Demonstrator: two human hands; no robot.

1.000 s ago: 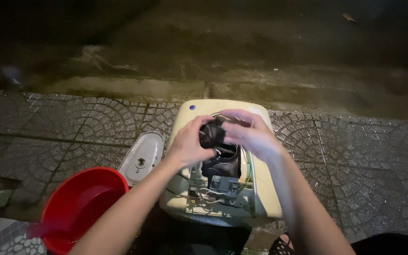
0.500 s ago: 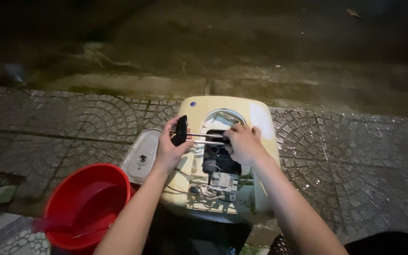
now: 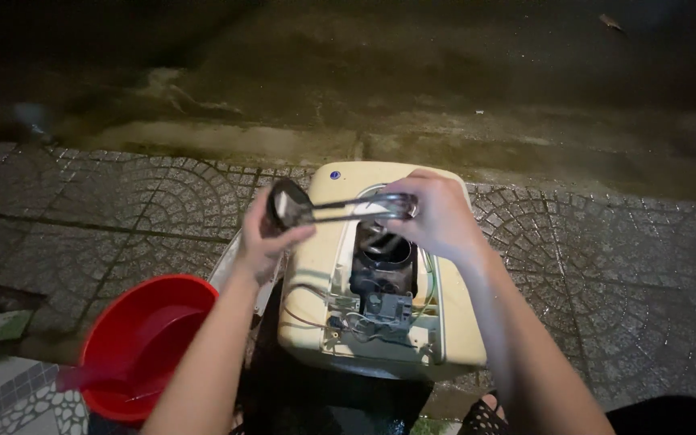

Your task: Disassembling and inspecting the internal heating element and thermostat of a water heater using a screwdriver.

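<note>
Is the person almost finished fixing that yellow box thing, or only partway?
Partway, it seems. Done: the cream appliance lies open, its round hole and wires bare. In hand: the left hand grips the dark round flange and the right hand the metal loop, held over the hole. Left: the part is unseated, and the pale cover lies beside the red bucket.

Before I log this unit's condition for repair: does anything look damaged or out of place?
Yes. The cream water heater lies open, wires exposed. Both hands, left hand and right hand, hold its looped heating element above the opening, near wet paving.
</note>
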